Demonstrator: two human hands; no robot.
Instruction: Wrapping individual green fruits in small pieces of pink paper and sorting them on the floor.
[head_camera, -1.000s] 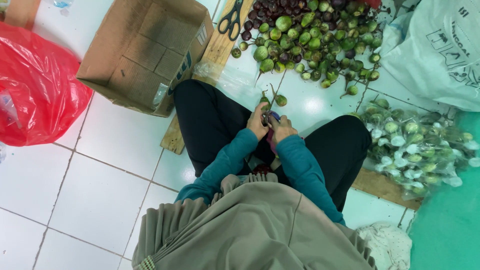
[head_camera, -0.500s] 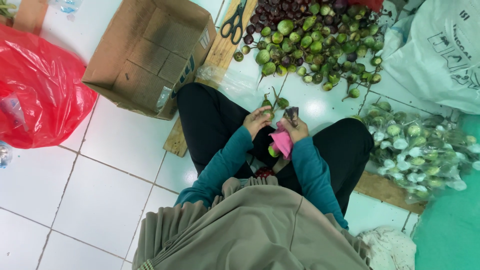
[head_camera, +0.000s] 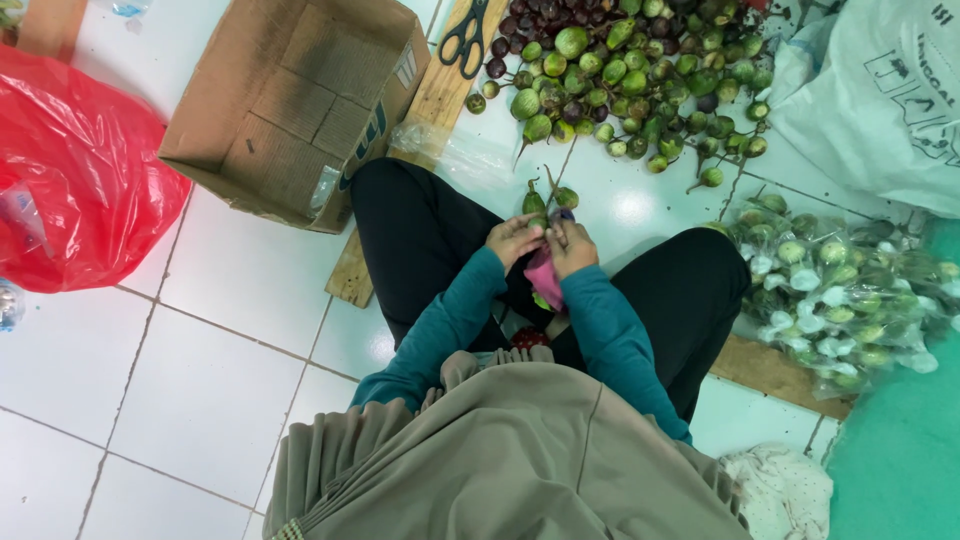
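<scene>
White tiled floor, cardboard box

A brown cardboard box lies upper left, beside a red plastic bag; a white printed sack sits upper right.

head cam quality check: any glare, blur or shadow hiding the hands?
Head view: even overhead light, soft shadows. A bright glare spot sits on the white floor tile just beyond the hands. The left hand and right hand are small in frame and slightly soft; the pink item between them is hard to resolve. The pile of green and purple fruit is sharp enough.
</scene>
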